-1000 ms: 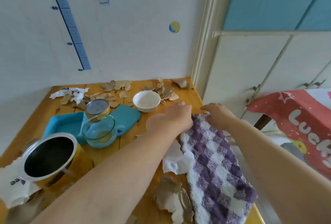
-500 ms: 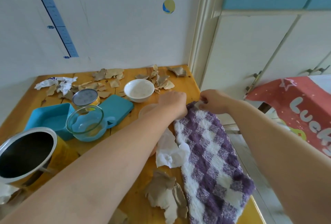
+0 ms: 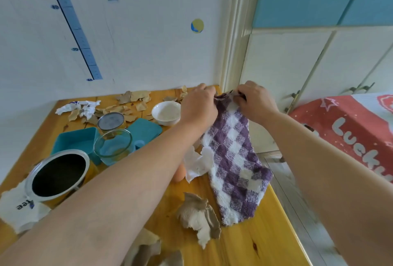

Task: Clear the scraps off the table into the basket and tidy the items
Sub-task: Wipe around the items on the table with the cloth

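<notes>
A purple and white checked cloth [image 3: 234, 159] hangs from its far edge, its lower end resting on the wooden table [image 3: 244, 244]. My left hand [image 3: 198, 108] and my right hand [image 3: 254, 101] both pinch that far edge, close together, near the table's back right corner. Brown torn paper scraps [image 3: 131, 101] lie along the back by the wall, with crumpled white scraps [image 3: 78, 107] to their left. Another brown crumpled scrap [image 3: 200, 217] lies near the front, and a white paper piece [image 3: 196, 164] sits beside the cloth. No basket is in view.
A white bowl [image 3: 167, 112], a small tin [image 3: 110, 121], a glass bowl [image 3: 113, 145], a teal tray [image 3: 72, 140] and teal lid [image 3: 144, 128], and a steel pot [image 3: 58, 175] crowd the left half. A bed with a red cover [image 3: 350, 129] stands right of the table.
Both hands have lifted the cloth's far edge up and toward the back corner, so the cloth now hangs steeply instead of lying flat. The hands have come closer together.
</notes>
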Tool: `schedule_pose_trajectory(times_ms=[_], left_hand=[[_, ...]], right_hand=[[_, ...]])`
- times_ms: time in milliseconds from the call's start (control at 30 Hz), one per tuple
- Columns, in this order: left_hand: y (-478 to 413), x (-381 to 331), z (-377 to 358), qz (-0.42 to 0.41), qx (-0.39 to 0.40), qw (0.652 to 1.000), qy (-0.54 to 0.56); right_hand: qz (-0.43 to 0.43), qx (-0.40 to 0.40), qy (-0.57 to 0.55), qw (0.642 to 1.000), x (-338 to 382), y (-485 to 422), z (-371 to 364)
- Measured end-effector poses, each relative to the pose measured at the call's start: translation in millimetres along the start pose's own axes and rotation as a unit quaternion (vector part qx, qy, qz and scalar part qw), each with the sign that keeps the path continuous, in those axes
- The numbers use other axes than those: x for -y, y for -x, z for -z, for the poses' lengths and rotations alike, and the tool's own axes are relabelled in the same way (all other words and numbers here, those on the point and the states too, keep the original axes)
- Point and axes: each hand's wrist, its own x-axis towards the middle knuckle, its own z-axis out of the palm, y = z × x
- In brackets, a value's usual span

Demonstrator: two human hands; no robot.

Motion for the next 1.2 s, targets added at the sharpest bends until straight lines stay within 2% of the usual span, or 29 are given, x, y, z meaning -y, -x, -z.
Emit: schedule_pose_trajectory(times_ms=[167, 333, 500, 700, 833, 933, 1033, 1100, 1200], left_hand=[[23.6, -11.6, 14.3, -0.034, 0.022, 0.999, 0.027], [67.8, -27.2, 26.9, -0.104, 0.043, 0.993, 0.032], [110.3, -38.8, 28.8, -0.112, 0.092, 0.988, 0.045], [153.8, -52.9, 16.5, -0.154, 0.121, 0.981, 0.011], [171.0, -49.8, 4.0, -0.178, 0.231, 0.950, -0.111], [172.7, -48.0, 1.2, -0.152, 0.253, 0.952, -0.082], [168.1, -48.3, 3.3, -0.162, 0.250, 0.952, -0.075], [164.2, -47.4, 3.8, -0.172, 0.211, 0.960, -0.062], [156.9, -42.3, -0.3, -0.148, 0.150, 0.975, -0.076]], right_hand=[[0.014, 0.022, 0.004, 1.000, 5.1, 20.5, 23.5], [0.045, 0.039, 0.001, 0.998, 8.8, 62.7, 40.4], [0.047, 0.119, 0.015, 0.992, 9.6, 103.6, 48.8], [0.036, 0.172, 0.021, 0.984, 3.3, 142.9, 40.9], [0.018, 0.246, 0.050, 0.968, 5.5, 162.9, 26.7], [0.003, 0.292, 0.046, 0.955, 5.1, 168.6, 19.1], [-0.051, 0.325, 0.038, 0.943, 5.9, 157.2, 18.7], [-0.061, 0.288, 0.055, 0.954, 8.5, 146.9, 14.8], [-0.023, 0.130, 0.052, 0.990, 18.9, 139.0, 0.1]])
